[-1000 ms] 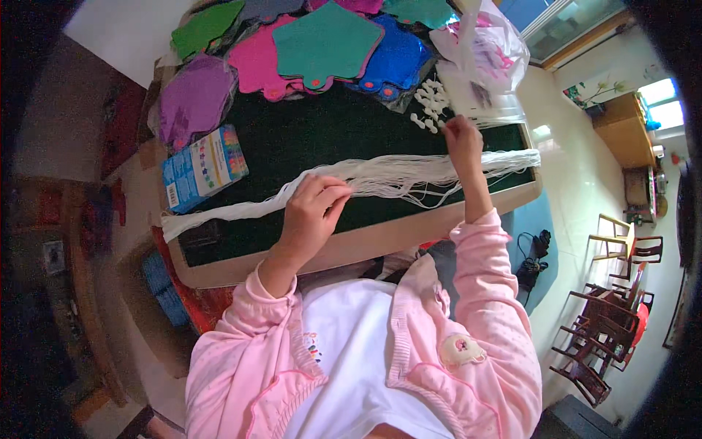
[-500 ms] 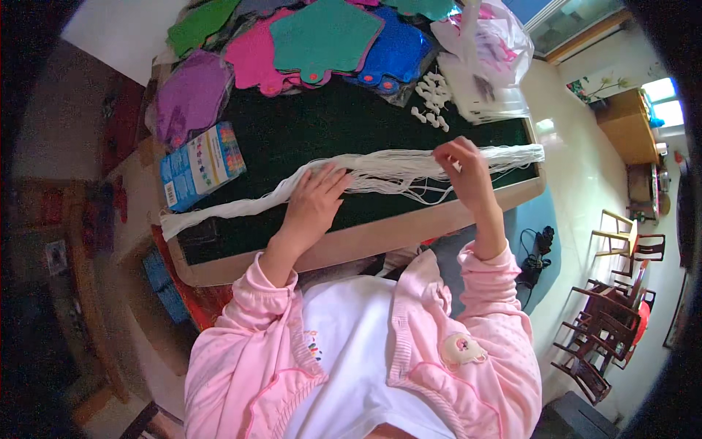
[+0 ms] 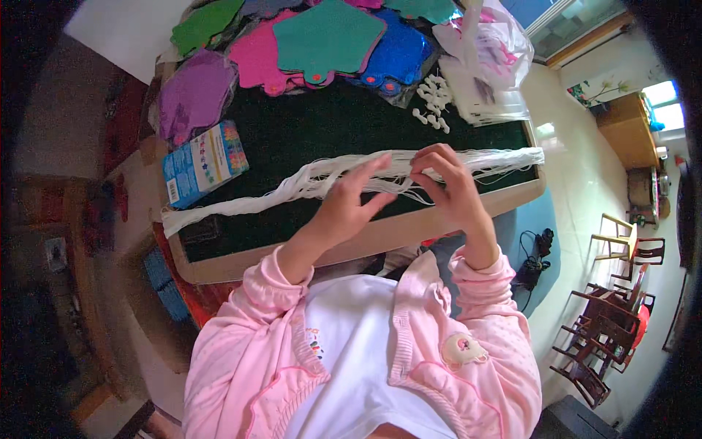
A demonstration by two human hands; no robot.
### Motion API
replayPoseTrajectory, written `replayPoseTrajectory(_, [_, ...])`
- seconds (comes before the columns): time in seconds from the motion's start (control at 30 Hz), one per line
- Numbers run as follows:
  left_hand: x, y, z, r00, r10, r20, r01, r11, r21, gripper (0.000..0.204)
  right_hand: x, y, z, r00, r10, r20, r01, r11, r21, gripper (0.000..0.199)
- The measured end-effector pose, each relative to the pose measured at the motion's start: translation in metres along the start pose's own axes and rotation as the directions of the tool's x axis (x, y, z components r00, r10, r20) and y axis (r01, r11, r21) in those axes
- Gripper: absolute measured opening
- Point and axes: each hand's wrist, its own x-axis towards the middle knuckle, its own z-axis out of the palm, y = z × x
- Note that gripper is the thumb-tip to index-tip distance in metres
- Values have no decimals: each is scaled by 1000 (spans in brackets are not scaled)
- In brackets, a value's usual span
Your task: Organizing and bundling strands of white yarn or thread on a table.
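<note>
A long hank of white string (image 3: 252, 208) stretches across the dark green table top, its strands loosened and spread in the middle. Over that loose part hovers my left hand (image 3: 349, 208), fingers stretched out and thumb apart, with nothing seen in it. Close by on the right, my right hand (image 3: 452, 186) is held above the strands with fingers bent toward the thumb in a pinch. Any single strand between those fingertips is too fine to make out. The two hands are near each other but apart.
Behind the string lie felt-like pieces in purple (image 3: 196, 94), pink, teal (image 3: 329, 36), blue and green. A blue printed packet (image 3: 203, 167) lies at the left. Small white knotted bundles (image 3: 433, 99) and clear plastic bags (image 3: 491, 80) are at the back right. A pale rim (image 3: 292, 257) edges the table.
My left hand has lifted off the string and moved right, its fingers now pointing toward my right hand. My right hand has come a little left and down, still pinched.
</note>
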Motion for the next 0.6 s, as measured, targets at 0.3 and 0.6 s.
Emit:
replayPoseTrajectory(0.3, [17, 12, -4, 996, 1, -85, -6, 998, -58, 11, -1, 23, 81, 984, 71, 163, -151, 818, 556, 42])
replayPoseTrajectory(0.6, [17, 12, -2, 966, 240, -98, -221, 960, 172, 7, 27, 33, 103, 966, -181, 185, -17, 670, 742, 32])
